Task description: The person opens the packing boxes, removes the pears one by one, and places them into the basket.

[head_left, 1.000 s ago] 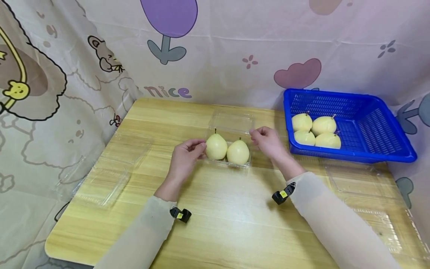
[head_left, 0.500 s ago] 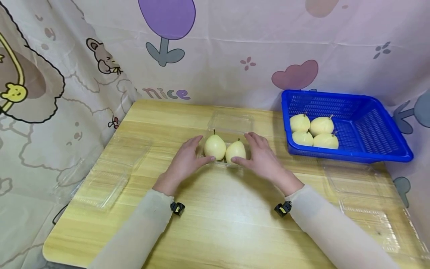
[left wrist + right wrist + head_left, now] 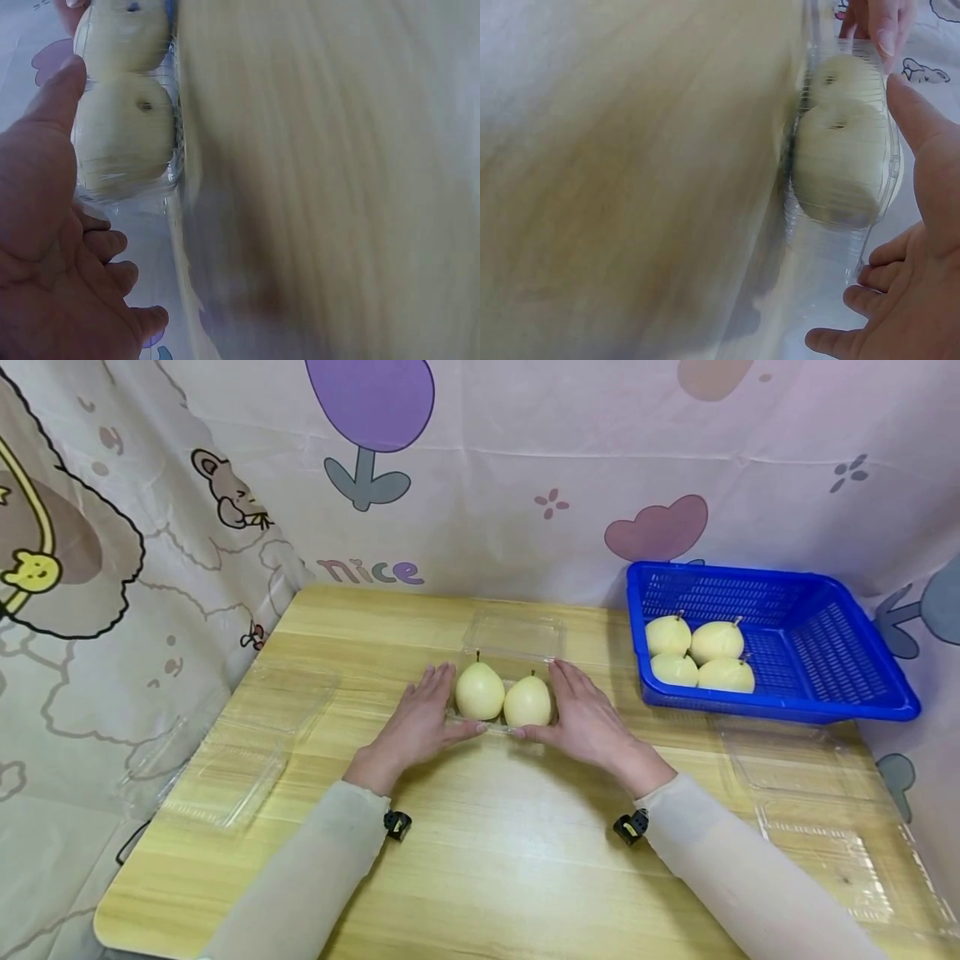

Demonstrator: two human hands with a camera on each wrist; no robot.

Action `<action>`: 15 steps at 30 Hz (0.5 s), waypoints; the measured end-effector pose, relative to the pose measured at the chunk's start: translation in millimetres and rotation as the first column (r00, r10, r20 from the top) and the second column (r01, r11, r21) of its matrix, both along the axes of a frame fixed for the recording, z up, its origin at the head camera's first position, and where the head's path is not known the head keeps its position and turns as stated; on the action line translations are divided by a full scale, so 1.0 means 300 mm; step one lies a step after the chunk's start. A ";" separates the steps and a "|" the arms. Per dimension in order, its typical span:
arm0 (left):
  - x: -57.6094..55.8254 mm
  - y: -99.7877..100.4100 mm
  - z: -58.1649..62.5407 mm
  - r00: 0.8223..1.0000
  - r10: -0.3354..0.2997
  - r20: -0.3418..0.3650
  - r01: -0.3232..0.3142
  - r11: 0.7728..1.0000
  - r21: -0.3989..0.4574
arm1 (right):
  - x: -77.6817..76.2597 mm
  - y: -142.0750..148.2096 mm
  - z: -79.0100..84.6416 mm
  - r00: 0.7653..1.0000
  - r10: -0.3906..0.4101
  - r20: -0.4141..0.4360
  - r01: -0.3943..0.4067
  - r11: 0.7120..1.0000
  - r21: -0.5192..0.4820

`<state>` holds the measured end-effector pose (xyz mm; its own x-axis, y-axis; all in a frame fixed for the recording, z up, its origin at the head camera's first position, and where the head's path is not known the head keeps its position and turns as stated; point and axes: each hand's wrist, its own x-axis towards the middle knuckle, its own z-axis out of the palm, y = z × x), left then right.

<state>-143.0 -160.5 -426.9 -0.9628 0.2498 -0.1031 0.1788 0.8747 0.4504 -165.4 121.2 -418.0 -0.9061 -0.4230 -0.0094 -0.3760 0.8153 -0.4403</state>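
Note:
Two pale yellow pears (image 3: pixel 480 692) stand side by side with stems up in the base of a clear plastic clamshell box (image 3: pixel 498 727). Its lid (image 3: pixel 514 633) lies folded back behind them. My left hand (image 3: pixel 415 718) is at the box's left end, thumb along the front rim and fingers extended by the side. Mirroring it, my right hand (image 3: pixel 588 718) is at the right end, its thumb at the front rim near the right pear (image 3: pixel 528 702). In the wrist views the left thumb (image 3: pixel 64 94) and right thumb (image 3: pixel 915 109) lie close to the rim, other fingers spread loosely.
A blue plastic basket (image 3: pixel 780 706) holding several pears (image 3: pixel 716 642) stands at the back right of the wooden table (image 3: pixel 480 860). Another open clear box (image 3: pixel 232 777) lies at the left, and one more (image 3: pixel 825 860) at the right. A patterned curtain (image 3: pixel 495 527) hangs behind.
Both hands have come from the upper sides of the box to its ends, fingers straightening. The thumbs have lowered from in front of the pears to the front rim. The pears stay in the box.

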 end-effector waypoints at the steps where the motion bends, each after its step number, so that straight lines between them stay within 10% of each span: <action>1: 0.001 0.004 -0.001 1.000 -0.001 0.001 0.001 1.000 0.003 | -0.001 0.003 0.000 1.000 0.001 0.006 -0.001 1.000 0.001; 15: 0.020 0.063 0.015 1.000 -0.014 0.001 0.014 1.000 0.019 | -0.022 0.064 0.038 0.997 0.044 0.057 -0.046 0.998 0.041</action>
<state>-136.9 -141.5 -422.3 -0.9592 0.2649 -0.0988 0.1904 0.8635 0.4671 -172.1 140.5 -406.7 -0.8837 -0.4614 -0.0786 -0.3882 0.8164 -0.4276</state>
